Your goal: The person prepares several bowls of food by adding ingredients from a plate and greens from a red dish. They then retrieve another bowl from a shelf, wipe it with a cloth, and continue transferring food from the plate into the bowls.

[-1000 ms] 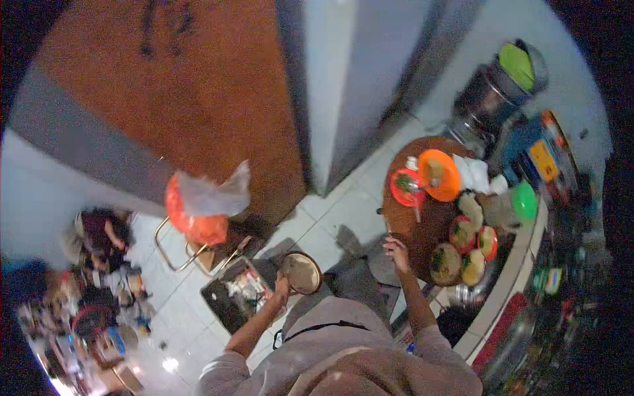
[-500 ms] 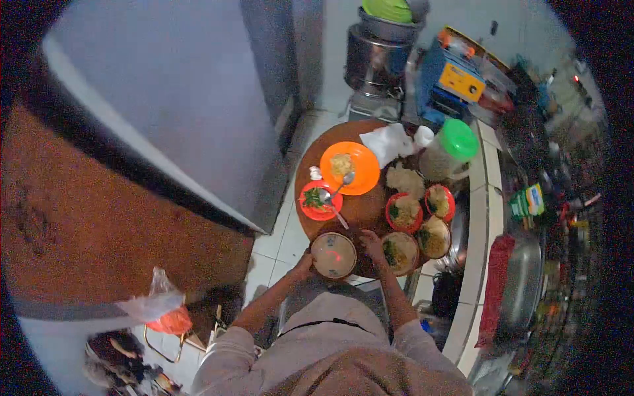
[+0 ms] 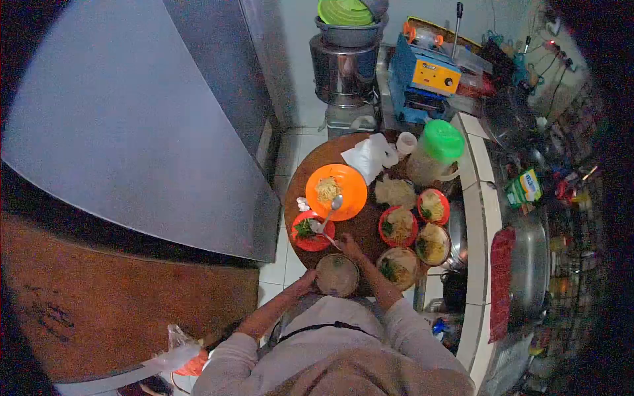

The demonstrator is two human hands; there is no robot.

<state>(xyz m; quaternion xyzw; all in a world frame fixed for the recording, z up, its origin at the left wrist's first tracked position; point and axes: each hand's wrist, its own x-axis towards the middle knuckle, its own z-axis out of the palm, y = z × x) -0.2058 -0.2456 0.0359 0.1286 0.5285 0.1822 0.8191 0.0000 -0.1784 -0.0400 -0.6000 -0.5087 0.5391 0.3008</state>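
My left hand [image 3: 306,282] grips the left rim of a pale bowl [image 3: 337,276] at the near edge of the round brown table [image 3: 300,191]. Above the bowl, my right hand [image 3: 348,245] is closed at the handle end of a spoon [image 3: 326,236] that rests across a red plate [image 3: 310,242] with green leaves. Behind that plate, an orange plate [image 3: 353,181] holds pale shredded food and a second spoon [image 3: 337,202]. To the right stand several bowls of noodles and greens, among them a red one [image 3: 386,239] and a pale one [image 3: 397,268].
A jug with a green lid [image 3: 442,140] and a white cup [image 3: 406,142] stand at the back right. Beyond the table are a metal pot [image 3: 343,72] and a blue machine [image 3: 422,76]. On the right runs a tiled counter edge [image 3: 479,264] with a red cloth [image 3: 502,284].
My right hand has moved left and away from my body to the spoon's handle. The camera view has shifted, and the pale bowl sits a little nearer my body.
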